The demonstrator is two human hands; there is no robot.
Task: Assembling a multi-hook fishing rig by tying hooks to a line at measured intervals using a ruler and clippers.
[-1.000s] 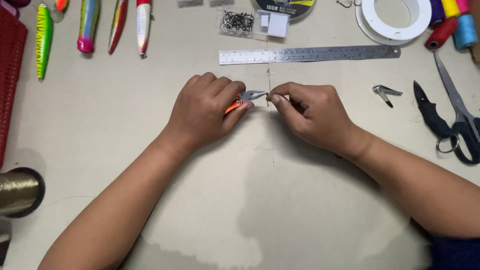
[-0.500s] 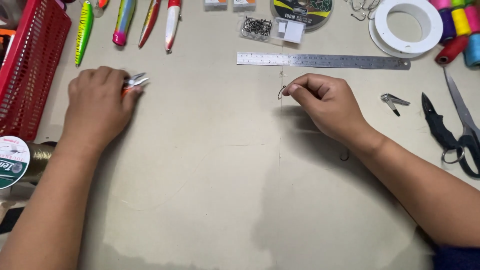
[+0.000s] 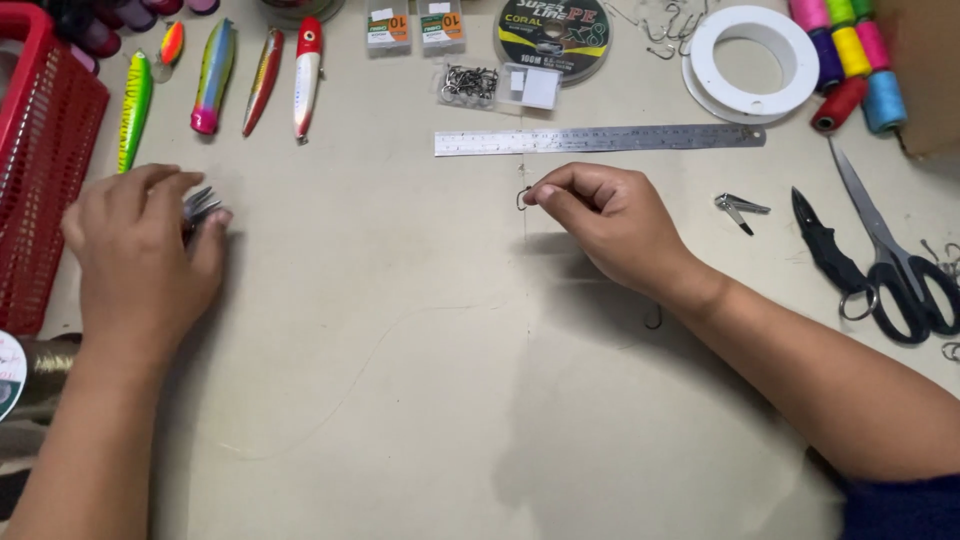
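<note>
My left hand (image 3: 140, 255) lies at the left of the table, next to the red basket (image 3: 40, 180). It is closed over small pliers (image 3: 203, 205), whose metal jaws poke out between the fingers. My right hand (image 3: 610, 225) rests near the middle, just below the steel ruler (image 3: 600, 139). Its thumb and forefinger pinch a small dark fishing hook (image 3: 521, 199). A thin, nearly clear fishing line (image 3: 400, 340) runs down from the hook and curves across the table toward the lower left.
Several colourful lures (image 3: 215, 75) lie at the top left. A box of hooks (image 3: 470, 85), a line spool (image 3: 552, 30), a white ring (image 3: 753, 58) and thread spools (image 3: 850, 60) line the top. Nail clippers (image 3: 740, 207), a black tool (image 3: 825, 250) and scissors (image 3: 880, 250) lie at the right.
My left hand has pulled away from my right hand and carried the pliers left, close to the red basket. My right hand keeps its pinch on the hook below the ruler.
</note>
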